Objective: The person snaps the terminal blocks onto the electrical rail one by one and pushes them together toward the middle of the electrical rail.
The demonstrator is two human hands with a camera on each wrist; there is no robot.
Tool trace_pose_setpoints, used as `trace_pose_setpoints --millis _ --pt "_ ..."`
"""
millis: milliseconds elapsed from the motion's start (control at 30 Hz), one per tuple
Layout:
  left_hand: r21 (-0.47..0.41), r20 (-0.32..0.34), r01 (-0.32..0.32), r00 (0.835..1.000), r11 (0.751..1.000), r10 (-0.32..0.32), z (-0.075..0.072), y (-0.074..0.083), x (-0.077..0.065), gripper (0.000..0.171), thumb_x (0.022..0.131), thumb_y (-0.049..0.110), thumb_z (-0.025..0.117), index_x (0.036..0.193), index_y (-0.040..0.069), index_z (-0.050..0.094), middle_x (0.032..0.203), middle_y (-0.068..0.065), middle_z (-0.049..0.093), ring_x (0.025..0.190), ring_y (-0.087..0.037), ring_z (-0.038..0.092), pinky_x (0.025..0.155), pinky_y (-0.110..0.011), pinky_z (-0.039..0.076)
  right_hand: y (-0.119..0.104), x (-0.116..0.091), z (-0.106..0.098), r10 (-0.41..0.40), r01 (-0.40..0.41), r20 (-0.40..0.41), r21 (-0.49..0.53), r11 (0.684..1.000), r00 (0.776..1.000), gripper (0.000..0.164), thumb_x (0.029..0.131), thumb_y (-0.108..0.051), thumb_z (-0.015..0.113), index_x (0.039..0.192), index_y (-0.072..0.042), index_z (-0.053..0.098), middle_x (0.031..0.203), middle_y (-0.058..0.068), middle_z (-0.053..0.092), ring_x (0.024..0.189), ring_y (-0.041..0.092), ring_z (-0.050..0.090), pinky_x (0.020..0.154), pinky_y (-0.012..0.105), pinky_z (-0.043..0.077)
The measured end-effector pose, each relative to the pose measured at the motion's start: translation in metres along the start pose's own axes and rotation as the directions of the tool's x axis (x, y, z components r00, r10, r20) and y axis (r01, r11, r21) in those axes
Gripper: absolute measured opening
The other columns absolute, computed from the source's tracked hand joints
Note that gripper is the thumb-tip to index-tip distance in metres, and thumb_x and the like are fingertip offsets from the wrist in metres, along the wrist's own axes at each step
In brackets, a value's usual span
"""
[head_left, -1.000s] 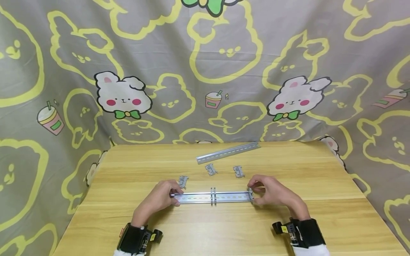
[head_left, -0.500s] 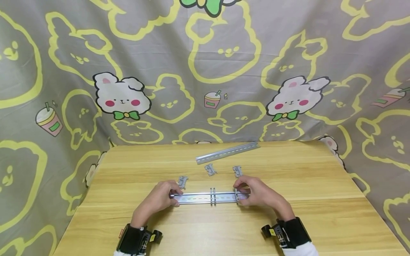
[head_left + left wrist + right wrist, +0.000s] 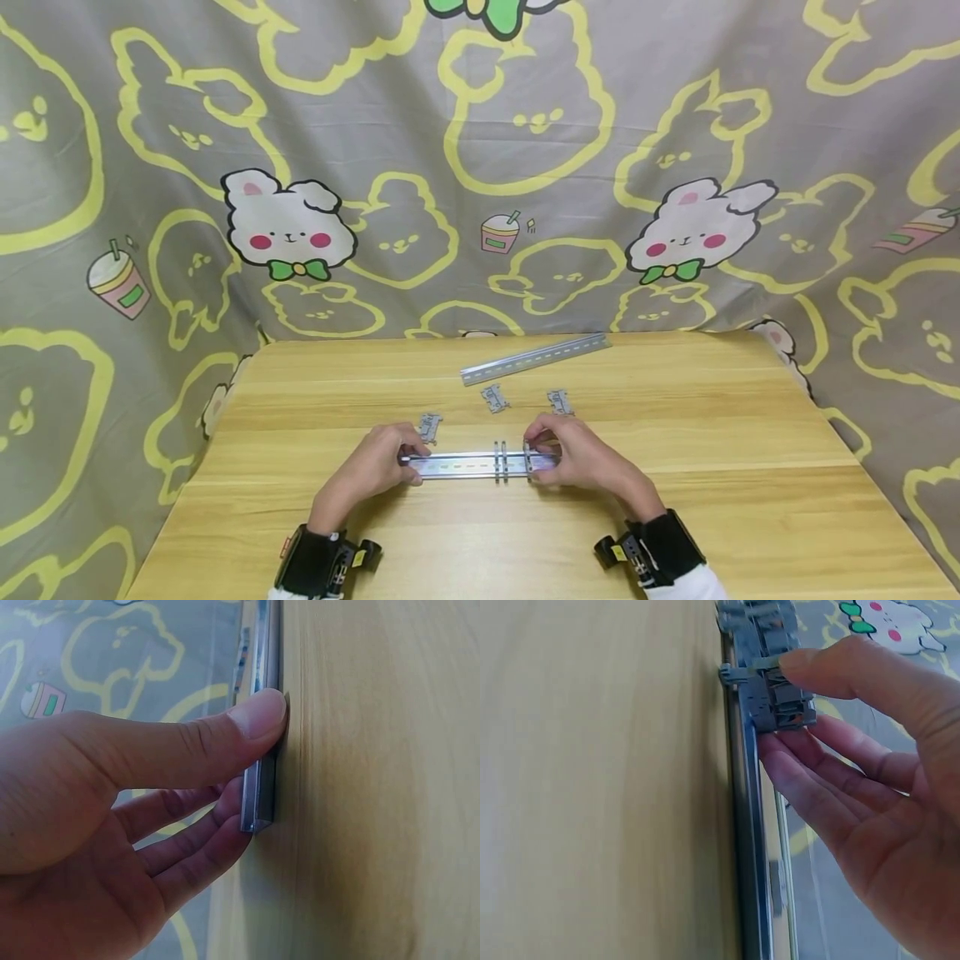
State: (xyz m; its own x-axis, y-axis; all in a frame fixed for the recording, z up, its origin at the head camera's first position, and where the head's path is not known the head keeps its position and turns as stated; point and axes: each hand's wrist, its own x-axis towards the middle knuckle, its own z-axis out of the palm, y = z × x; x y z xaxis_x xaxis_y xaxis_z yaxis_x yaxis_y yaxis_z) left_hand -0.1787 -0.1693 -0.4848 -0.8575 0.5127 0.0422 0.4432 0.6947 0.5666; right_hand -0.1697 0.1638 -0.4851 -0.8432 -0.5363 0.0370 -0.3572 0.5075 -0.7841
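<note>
A silver slotted DIN rail (image 3: 457, 466) lies crosswise near the table's middle. At its left end my left hand (image 3: 372, 463) pinches the rail; in the left wrist view the thumb (image 3: 259, 716) presses one edge while the fingers are behind. Two thin grey terminal blocks (image 3: 500, 462) stand side by side on the rail. Just right of them, my right hand (image 3: 581, 457) grips another grey terminal block (image 3: 780, 705) between thumb and fingers, on the rail. A narrow gap separates it from the pair in the head view. The right hand partly hides the rail's right end.
Behind the rail, loose terminal blocks lie flat: one on the left (image 3: 430, 427), one in the middle (image 3: 494, 397) and one on the right (image 3: 558, 402). A second DIN rail (image 3: 536, 359) lies slanted farther back. A patterned curtain (image 3: 480, 167) surrounds the wooden table (image 3: 480, 542).
My right hand has slid leftward along the rail with the terminal block, from the right end to near the standing pair. The left hand still holds the left end.
</note>
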Motion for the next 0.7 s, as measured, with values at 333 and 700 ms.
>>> trace_pose_setpoints --millis 333,700 --pt "-0.005 -0.003 0.005 1.000 1.000 -0.005 -0.001 0.000 -0.001 0.028 0.065 0.006 0.087 0.091 0.007 0.077 0.085 0.000 0.066 0.073 -0.017 0.060 0.066 -0.031 0.054 -0.007 0.009 0.014 -0.014 0.014 -0.007 -0.002 1.000 1.000 0.049 0.071 -0.011 0.083 0.113 -0.003 0.060 0.113 0.009 0.066 0.105 0.022 0.065 0.091 0.031 0.054" --pt "-0.008 -0.008 -0.006 1.000 1.000 0.006 0.000 -0.002 0.000 0.028 0.065 0.007 0.088 0.091 0.008 0.077 0.084 0.000 0.066 0.073 -0.017 0.060 0.064 -0.031 0.054 -0.013 0.016 0.020 -0.028 0.028 -0.003 -0.004 1.000 1.000 0.047 0.071 -0.011 0.083 0.112 -0.005 0.060 0.113 0.007 0.066 0.106 0.021 0.064 0.093 0.032 0.053"
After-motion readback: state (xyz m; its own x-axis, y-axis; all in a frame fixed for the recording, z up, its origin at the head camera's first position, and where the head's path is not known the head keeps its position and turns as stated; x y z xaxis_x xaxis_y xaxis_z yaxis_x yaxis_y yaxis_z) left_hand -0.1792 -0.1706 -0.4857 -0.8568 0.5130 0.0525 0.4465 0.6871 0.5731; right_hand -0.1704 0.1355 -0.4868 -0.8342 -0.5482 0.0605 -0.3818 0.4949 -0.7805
